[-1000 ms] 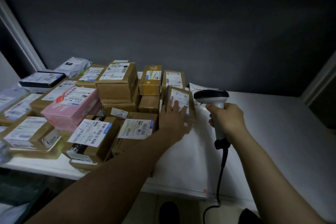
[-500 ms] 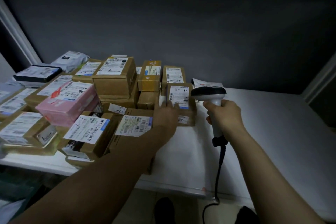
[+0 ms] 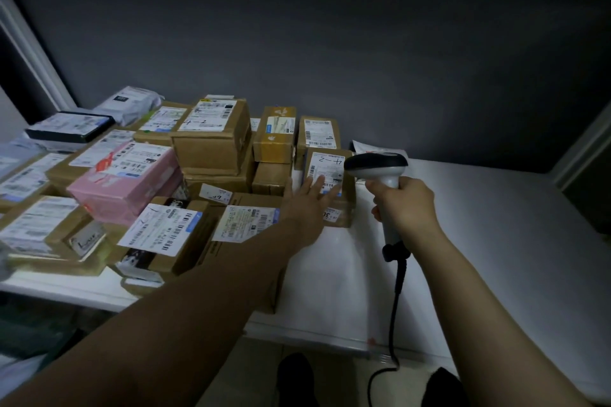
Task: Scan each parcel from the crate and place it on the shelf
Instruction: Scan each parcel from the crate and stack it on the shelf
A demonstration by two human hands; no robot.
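the fingers [image 3: 318, 184] of the left hand [image 3: 305, 208] lie straight and spread, tips flat on the white label of a small brown parcel [image 3: 327, 163]; they curl round nothing. the label carries handwritten marks near its top edge. the right hand [image 3: 405, 205] has its fingers wrapped tight round the pale handle of a barcode scanner [image 3: 375, 163], whose dark head points left, at the parcel's upper right corner; whether head and box touch cannot be told. a black cable [image 3: 396, 291] hangs from the handle's base and drops past the front edge of the white shelf [image 3: 496, 225]. the parcel sits on that shelf at the right end of a crowded pile, just in front of another labelled brown box [image 3: 317, 134]. left of it stand a yellow-brown box [image 3: 276, 135] on a plain carton, then a tall brown box [image 3: 211, 142] stacked on others, and a pink box [image 3: 129, 182] further left. a black flat parcel [image 3: 69, 125] and a grey bag [image 3: 132, 102] lie at the far left, against the dark grey wall [image 3: 330, 43].
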